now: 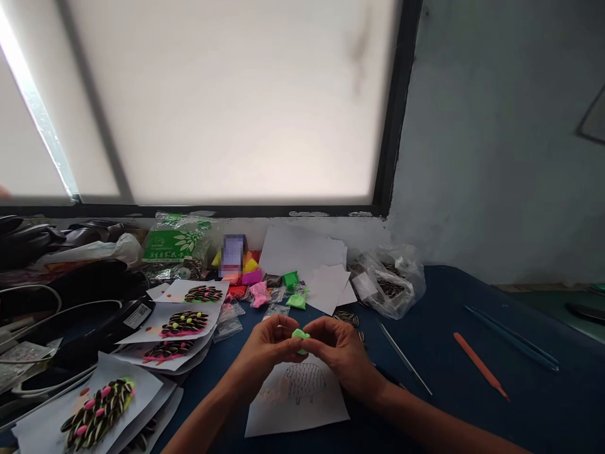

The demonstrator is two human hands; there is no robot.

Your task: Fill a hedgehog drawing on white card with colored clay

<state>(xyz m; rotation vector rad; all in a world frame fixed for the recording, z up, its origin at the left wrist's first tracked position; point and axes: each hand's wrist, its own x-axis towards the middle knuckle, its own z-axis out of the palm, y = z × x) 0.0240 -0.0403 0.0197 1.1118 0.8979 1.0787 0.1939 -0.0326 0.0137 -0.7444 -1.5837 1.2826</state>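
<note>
A small green clay lump (300,340) is held between the person's two hands, near the top edge of a paper sheet (302,424) bearing a drawn rounded body filled with short strokes. The fingers of the left hand (265,350) are clamped on the lump from its nine o'clock side, those of the right hand (347,356) from three o'clock, thumbs nearest the wearer.

Working clay this small probably goes best with light, even pressure from both thumbs, turning the lump between squeezes so that it doesn't flatten on one side. Keeping the wrists clear of the drawing should also spare its lines.

Outward from the lump, a bright green packet (297,299) lies at twelve o'clock and a pink packet (259,294) near eleven. A clear bag (401,287) with dark seeds sits at two. Just past three, a slim metal tool (404,357) and an orange tool (479,366) rest on the blue counter (439,299). Toward nine, seed-covered pictures (184,323) lie overlapping, dotted with coloured clay.
</note>
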